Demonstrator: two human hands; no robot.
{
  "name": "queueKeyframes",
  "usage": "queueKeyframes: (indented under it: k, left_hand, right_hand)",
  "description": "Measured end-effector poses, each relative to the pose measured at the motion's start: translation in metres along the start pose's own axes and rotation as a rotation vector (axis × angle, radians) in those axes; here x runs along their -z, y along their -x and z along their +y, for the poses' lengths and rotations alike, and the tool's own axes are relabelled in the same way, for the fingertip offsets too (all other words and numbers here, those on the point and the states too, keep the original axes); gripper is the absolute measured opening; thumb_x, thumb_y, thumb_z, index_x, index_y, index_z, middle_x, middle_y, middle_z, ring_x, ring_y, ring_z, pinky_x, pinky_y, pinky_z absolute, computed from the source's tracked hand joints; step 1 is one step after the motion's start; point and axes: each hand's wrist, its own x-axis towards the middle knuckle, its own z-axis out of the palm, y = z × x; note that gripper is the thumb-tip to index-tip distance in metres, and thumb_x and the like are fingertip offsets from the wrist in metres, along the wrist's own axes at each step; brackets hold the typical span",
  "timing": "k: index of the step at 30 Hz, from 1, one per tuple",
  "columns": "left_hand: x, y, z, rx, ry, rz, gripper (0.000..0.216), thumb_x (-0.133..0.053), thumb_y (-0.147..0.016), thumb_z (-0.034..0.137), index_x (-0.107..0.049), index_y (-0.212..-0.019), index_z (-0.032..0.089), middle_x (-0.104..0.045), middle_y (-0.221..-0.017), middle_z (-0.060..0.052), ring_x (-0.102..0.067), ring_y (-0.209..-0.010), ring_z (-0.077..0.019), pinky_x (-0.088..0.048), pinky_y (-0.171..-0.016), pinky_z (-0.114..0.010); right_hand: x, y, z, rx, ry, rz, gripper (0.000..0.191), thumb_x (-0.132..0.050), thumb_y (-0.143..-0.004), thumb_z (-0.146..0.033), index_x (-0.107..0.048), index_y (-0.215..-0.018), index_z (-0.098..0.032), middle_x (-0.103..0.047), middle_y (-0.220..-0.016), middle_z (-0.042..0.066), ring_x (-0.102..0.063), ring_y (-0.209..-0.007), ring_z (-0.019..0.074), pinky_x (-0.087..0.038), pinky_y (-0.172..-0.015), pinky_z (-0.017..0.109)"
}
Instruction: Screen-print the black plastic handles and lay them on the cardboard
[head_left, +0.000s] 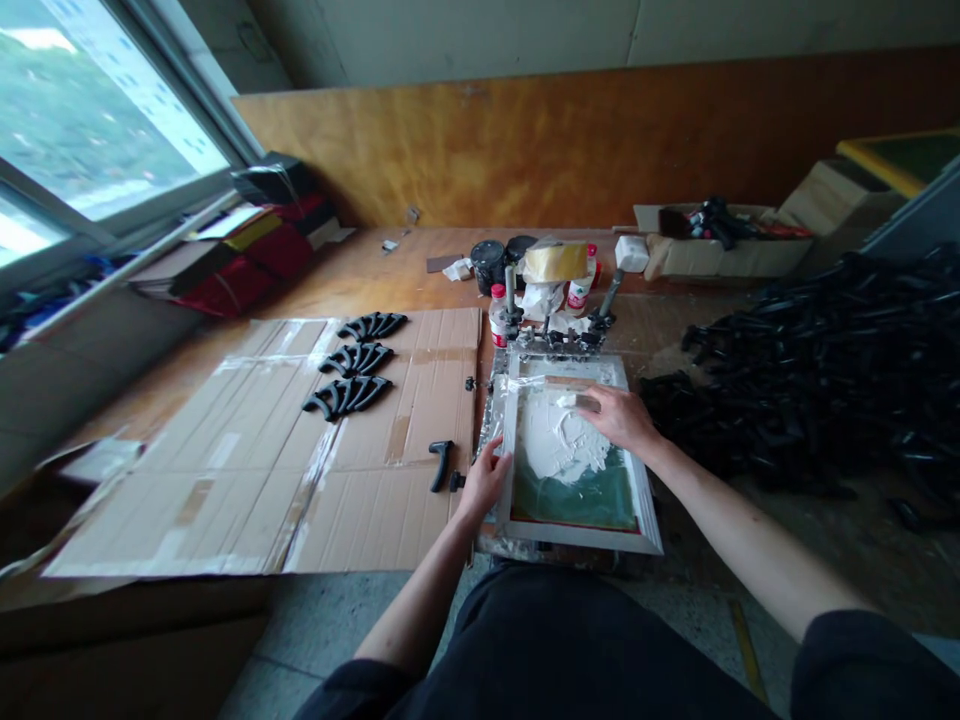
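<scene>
A screen printing frame [649,520] lies before me, with white ink [555,440] spread over the upper and middle part of its green mesh [570,500]. My right hand [619,417] is closed on a scraper [576,401] smeared with white, above the ink. At the frame's left side, my left hand [486,478] has its fingers curled against the edge. Just left of that hand, one black curved handle [441,464] rests on flattened cardboard [375,500]. The frame's far end meets a clamp fixture [559,335].
Black handles [352,357] lie in three fanned rows on the cardboard. Behind the fixture stand a bottle [498,314], a black tub [487,265] and a yellow roll [556,262]. A big heap of black parts [795,370] fills the right side, near an open carton [727,255].
</scene>
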Motion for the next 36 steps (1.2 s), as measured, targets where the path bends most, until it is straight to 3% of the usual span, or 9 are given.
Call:
queueKeyframes:
  k: [5,12,16,24,30,36]
  left_hand:
    - [0.001,0.0,-0.002,-0.003,0.0,-0.016,0.056,-0.054,-0.084,0.049,-0.057,-0.131,0.018,-0.06,-0.073,0.0,-0.056,-0.066,-0.0146,-0.042,-0.061,-0.024]
    - [0.001,-0.002,-0.006,0.001,-0.057,-0.04,0.056,-0.05,-0.087,0.051,-0.054,-0.133,0.019,-0.061,-0.076,0.0,-0.057,-0.07,-0.0153,-0.041,-0.064,-0.024]
    - [0.0,-0.002,-0.006,0.0,-0.041,-0.048,0.056,-0.051,-0.087,0.051,-0.054,-0.134,0.02,-0.063,-0.078,-0.001,-0.058,-0.07,-0.0154,-0.042,-0.064,-0.024]
    - [0.0,-0.002,-0.007,0.008,-0.032,-0.049,0.054,-0.051,-0.087,0.05,-0.053,-0.133,0.022,-0.064,-0.08,-0.001,-0.059,-0.072,-0.0152,-0.043,-0.065,-0.024]
    - [0.001,0.0,-0.004,-0.001,-0.025,-0.047,0.055,-0.051,-0.087,0.051,-0.053,-0.134,0.023,-0.065,-0.081,-0.001,-0.058,-0.071,-0.0153,-0.042,-0.064,-0.024]
    - [-0.001,0.001,-0.006,0.017,-0.012,-0.026,0.055,-0.052,-0.086,0.05,-0.054,-0.134,0.022,-0.065,-0.082,-0.002,-0.058,-0.073,-0.0154,-0.043,-0.065,-0.024]
  right_hand:
    - [-0.009,0.017,-0.007,-0.058,0.189,0.028,0.009,-0.057,-0.087,-0.022,-0.064,-0.083,-0.018,-0.07,-0.086,0.008,-0.063,-0.084,0.0214,-0.04,-0.067,0.028]
    - [-0.027,0.003,-0.038,-0.151,0.249,0.039,0.01,-0.053,-0.085,-0.015,-0.063,-0.085,-0.016,-0.069,-0.086,0.01,-0.061,-0.084,0.0225,-0.037,-0.067,0.03]
    - [-0.031,-0.006,-0.045,-0.055,0.163,0.01,0.01,-0.056,-0.083,-0.014,-0.064,-0.089,-0.017,-0.069,-0.092,0.01,-0.059,-0.092,0.0224,-0.039,-0.074,0.029]
    - [-0.009,-0.012,-0.031,0.178,-0.084,-0.061,0.001,-0.067,-0.082,-0.021,-0.066,-0.081,-0.022,-0.068,-0.084,0.002,-0.057,-0.09,0.02,-0.04,-0.07,0.027]
    - [-0.027,0.01,-0.041,0.297,-0.164,-0.043,0.024,-0.054,-0.079,-0.004,-0.07,-0.09,-0.019,-0.068,-0.089,0.006,-0.055,-0.094,0.0218,-0.042,-0.084,0.032]
    - [0.0,0.037,-0.024,0.521,-0.259,-0.226,0.036,-0.051,-0.07,0.002,-0.07,-0.091,-0.02,-0.067,-0.087,0.005,-0.056,-0.092,0.0212,-0.043,-0.082,0.033]
